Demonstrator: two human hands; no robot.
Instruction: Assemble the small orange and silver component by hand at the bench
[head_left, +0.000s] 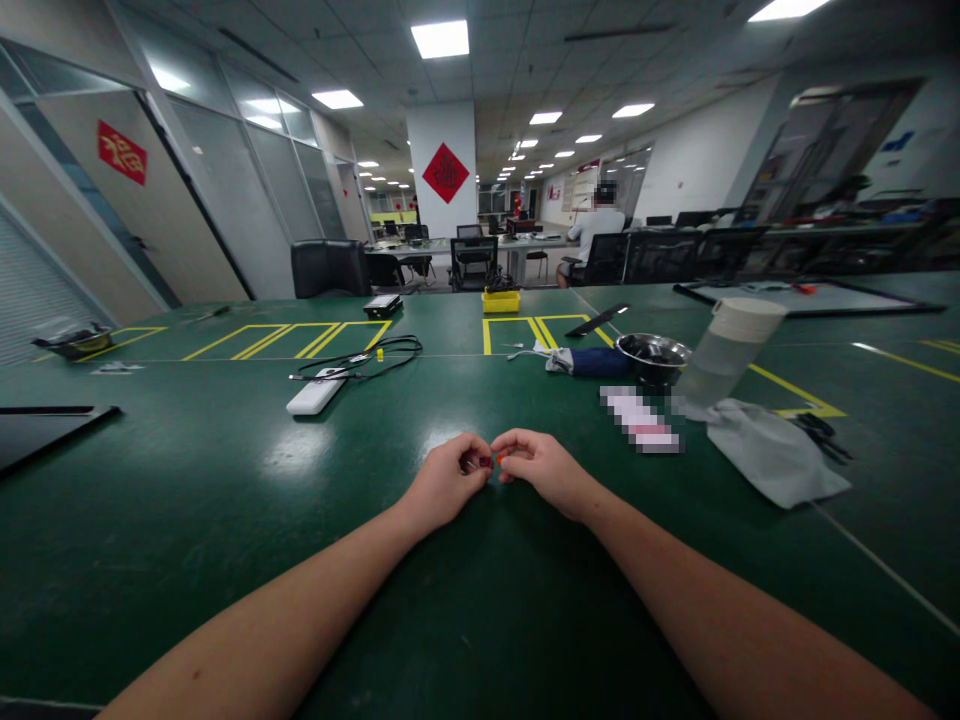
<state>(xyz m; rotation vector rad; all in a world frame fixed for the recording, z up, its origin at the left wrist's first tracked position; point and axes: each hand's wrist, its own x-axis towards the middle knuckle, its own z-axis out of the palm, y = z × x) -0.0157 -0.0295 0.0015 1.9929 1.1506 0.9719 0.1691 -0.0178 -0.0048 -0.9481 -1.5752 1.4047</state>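
My left hand [448, 482] is closed around a small dark red piece [486, 462], too small for its kind to be told. Close beside it, my right hand [546, 470] pinches a small orange piece [500, 458]; most of that piece is hidden by the fingers. The fingertips of both hands nearly meet above the green table [420, 620]. Whether the two pieces touch cannot be made out.
Left of the hands lie a white power bank [316, 394] and a black cable [409, 345]. To the right are a metal bowl [652, 350], a plastic bottle [731, 355], a grey pouch [776, 455] and a dark blue bundle [596, 362]. A yellow bin [501, 302] stands farther back. A person [600, 225] sits beyond.
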